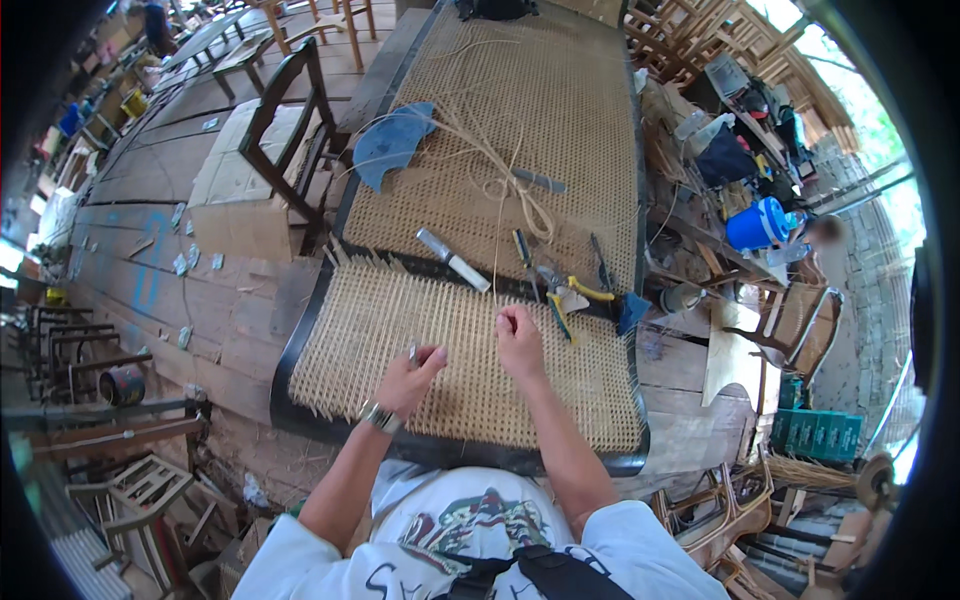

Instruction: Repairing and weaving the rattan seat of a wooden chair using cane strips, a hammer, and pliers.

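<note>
A woven cane panel [380, 340] in a dark frame lies in front of me. My right hand [520, 345] is closed in a pinch just above its weave, on a thin cane strand [499, 235] that runs up toward the far side. My left hand [408, 383], with a watch at its wrist, is to the left over the same panel. Its fingers are closed round a small shiny metal piece [412, 352], mostly hidden. Beyond both hands lie a white-and-grey tube-like tool [452, 260], yellow-and-black handled pliers [575, 290] and a looped bundle of cane strands [535, 215].
Past the dark crossbar lies a longer cane panel [560, 90], holding a blue curved piece [395, 140] and a grey rod [540, 180]. A wooden chair frame [290, 130] stands at the left. A blue jug [757, 224] and a green crate [815, 434] are at the right.
</note>
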Available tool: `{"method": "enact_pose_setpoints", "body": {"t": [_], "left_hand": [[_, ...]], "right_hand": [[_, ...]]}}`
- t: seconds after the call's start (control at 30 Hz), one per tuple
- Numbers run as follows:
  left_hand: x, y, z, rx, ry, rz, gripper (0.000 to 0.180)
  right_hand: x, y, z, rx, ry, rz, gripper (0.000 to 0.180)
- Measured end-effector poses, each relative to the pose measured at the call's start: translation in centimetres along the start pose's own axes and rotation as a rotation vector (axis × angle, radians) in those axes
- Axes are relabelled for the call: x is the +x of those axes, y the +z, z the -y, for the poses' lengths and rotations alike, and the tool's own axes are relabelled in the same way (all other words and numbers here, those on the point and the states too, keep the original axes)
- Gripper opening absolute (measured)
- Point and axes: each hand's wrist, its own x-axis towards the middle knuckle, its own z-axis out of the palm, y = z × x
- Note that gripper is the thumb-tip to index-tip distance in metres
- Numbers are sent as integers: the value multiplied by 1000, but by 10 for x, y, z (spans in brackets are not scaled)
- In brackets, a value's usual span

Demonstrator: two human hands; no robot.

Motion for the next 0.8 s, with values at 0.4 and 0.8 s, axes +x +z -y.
{"method": "enact_pose_setpoints", "body": {"t": [0.4, 0.8], "left_hand": [[9, 79, 1, -530, -144, 156, 26], [33, 28, -9, -638, 62, 60, 23]], "right_hand": [[-144, -199, -6, 439, 308, 574, 14], [-354, -468, -188, 135, 875, 111, 13]]}}
